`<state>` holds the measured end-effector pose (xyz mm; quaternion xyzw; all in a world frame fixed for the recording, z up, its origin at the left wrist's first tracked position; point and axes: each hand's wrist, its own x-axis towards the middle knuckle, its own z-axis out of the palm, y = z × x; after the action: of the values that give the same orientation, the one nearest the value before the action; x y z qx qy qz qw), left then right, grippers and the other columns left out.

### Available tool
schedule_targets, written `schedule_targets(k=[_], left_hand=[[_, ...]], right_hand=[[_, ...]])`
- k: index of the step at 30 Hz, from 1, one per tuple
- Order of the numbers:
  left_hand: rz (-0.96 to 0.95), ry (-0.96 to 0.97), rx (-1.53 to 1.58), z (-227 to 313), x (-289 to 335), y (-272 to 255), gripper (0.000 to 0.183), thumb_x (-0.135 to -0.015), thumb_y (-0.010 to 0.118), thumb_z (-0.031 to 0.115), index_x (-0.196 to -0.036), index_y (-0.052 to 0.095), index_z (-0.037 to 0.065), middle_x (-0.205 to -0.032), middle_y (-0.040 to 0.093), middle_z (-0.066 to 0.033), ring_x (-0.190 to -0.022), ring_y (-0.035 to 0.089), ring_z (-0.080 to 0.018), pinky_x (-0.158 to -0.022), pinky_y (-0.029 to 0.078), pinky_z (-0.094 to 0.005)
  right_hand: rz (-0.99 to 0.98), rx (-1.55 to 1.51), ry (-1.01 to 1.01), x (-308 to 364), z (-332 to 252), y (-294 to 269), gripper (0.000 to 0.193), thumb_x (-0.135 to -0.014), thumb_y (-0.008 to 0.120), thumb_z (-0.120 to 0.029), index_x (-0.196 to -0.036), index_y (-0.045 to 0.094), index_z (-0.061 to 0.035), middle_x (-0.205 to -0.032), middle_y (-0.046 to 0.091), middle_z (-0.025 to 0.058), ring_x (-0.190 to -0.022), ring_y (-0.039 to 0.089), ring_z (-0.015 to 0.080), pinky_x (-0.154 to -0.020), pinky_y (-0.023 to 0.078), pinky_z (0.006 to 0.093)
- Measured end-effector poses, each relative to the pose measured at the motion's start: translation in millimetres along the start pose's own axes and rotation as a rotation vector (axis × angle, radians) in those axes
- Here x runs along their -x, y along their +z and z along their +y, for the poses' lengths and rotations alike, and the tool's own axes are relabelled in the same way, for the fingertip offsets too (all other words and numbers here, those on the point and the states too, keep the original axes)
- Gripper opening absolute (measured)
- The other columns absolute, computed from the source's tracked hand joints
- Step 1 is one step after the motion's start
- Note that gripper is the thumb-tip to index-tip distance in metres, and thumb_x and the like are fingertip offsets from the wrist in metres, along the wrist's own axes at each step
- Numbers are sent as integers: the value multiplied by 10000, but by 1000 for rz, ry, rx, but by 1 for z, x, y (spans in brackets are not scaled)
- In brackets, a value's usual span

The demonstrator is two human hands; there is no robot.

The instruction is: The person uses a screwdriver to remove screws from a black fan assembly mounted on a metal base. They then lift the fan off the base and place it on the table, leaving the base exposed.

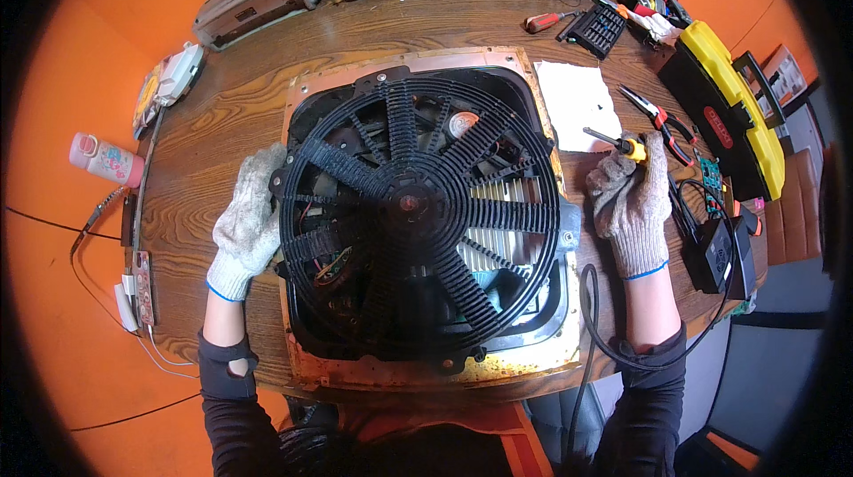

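A round black cooling fan (413,202) with a ribbed guard lies over a square metal housing (426,373) with rusty edges. Through the guard, wires and a finned metal heat sink (502,233) show. My left hand (247,215), in a pale knit glove, is closed at the fan's left rim; its fingertips are partly hidden there. To the right of the housing, my gloved right hand (629,197) grips a screwdriver (632,149) by its yellow and black handle. The shaft points up and left, over a sheet of white paper (576,104), apart from the fan.
Red-and-black pliers (657,115) lie beyond my right hand, before a black toolbox (724,113) with a yellow lid. A black cable (613,348) loops around my right forearm. At the back lie a red screwdriver (544,22) and a black bit holder (593,28). A pink cup (105,160) stands left.
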<state>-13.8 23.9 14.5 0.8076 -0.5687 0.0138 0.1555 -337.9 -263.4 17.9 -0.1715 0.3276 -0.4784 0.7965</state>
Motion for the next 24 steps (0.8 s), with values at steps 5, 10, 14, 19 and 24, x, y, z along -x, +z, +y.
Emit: schedule_targets(k=[5, 10, 14, 19, 24], left_hand=[[-3, -24, 14, -2, 1, 2, 642, -896, 589, 325, -1421, 375, 25, -1431, 422, -216, -1378, 336, -379, -1155, 240, -448], [-21, -2, -39, -4, 0, 1, 633, -901, 585, 314, -1423, 375, 26, -1437, 418, -208, -1380, 334, -376, -1158, 237, -444], [-20, -19, -38, -5, 1, 3, 626, -904, 578, 316, -1423, 379, 29, -1444, 411, -203, -1382, 333, -367, -1162, 229, -444], [-16, 24, -48, -8, 0, 4, 601, -907, 574, 286, -1419, 388, 32, -1441, 417, -199, -1381, 334, -364, -1162, 233, -440], [30, 12, -2, -6, 1, 5, 578, -903, 579, 254, -1413, 406, 42, -1424, 446, -182, -1374, 347, -359, -1160, 240, -427]], right_hand=[[50, 3, -6, 4, 0, 7, 363, -973, 506, -434, -841, 583, -105, -597, 493, 3, -520, 458, 126, -476, 374, 277], [72, 8, -9, 3, 1, 6, 368, -972, 504, -442, -833, 582, -110, -591, 476, -3, -518, 454, 125, -477, 374, 281], [-10, -8, -3, -1, 0, -2, 365, -937, 566, -446, -903, 589, -83, -679, 591, 79, -526, 534, 173, -475, 431, 294], [-101, -41, 8, -8, 0, -15, 376, -921, 598, -443, -949, 591, -67, -723, 649, 121, -523, 575, 199, -468, 462, 304], [-111, -78, -24, -15, 3, -19, 354, -914, 619, -415, -955, 583, -65, -724, 641, 116, -560, 618, 222, -476, 501, 334]])
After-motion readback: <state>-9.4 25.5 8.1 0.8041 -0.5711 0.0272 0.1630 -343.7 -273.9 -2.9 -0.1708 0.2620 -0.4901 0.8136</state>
